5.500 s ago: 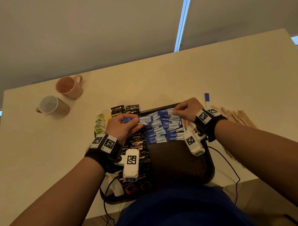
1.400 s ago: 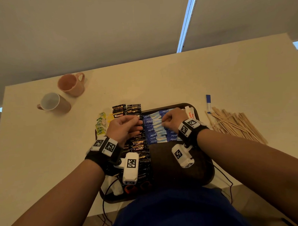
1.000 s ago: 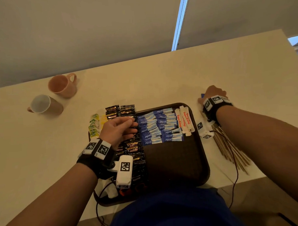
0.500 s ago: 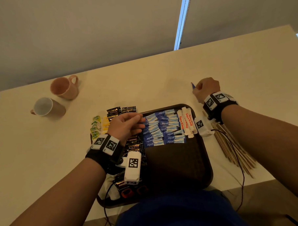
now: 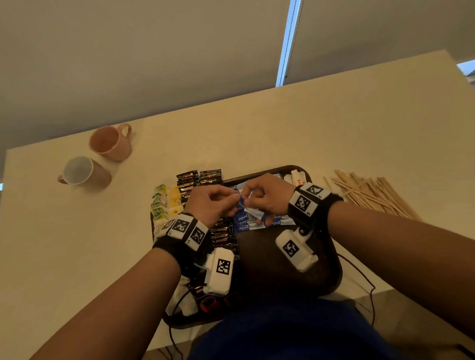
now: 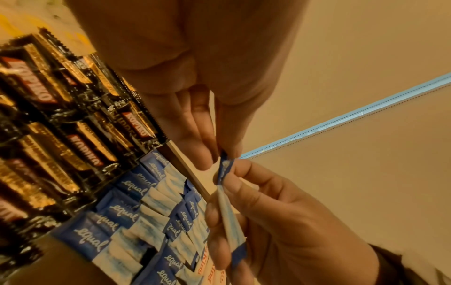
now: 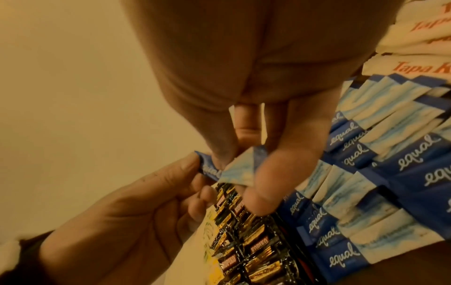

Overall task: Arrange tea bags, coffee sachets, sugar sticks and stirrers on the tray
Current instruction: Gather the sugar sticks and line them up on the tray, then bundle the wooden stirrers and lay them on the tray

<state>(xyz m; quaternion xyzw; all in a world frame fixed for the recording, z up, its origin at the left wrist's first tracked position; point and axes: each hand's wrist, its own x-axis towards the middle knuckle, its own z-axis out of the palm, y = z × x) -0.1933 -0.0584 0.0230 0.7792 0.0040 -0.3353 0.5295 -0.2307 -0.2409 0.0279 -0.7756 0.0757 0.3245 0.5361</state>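
A blue "equal" sugar sachet point(image 5: 242, 204) hangs between my two hands above the dark brown tray point(image 5: 286, 262). My left hand point(image 5: 235, 199) pinches its dark blue end point(image 6: 225, 166). Thumb and fingers of my right hand point(image 5: 248, 199) grip its pale body point(image 7: 238, 169). Below lie rows of blue sachets point(image 5: 245, 225), with black coffee sachets point(image 5: 197, 179) to their left. White sugar sticks point(image 5: 297, 177) lie to the right. Green and yellow tea bags point(image 5: 161, 203) sit at the tray's left edge. Wooden stirrers point(image 5: 373, 194) lie on the table right of the tray.
Two mugs stand at the far left of the table: a pink mug point(image 5: 111, 143) and another mug point(image 5: 83, 173). The near half of the tray is bare. Cables run off the tray's near edge. The table's front edge is right at my body.
My right hand reached out to the table right of the tray, took a blue sachet and came back over the tray. My left hand now pinches that sachet's end.
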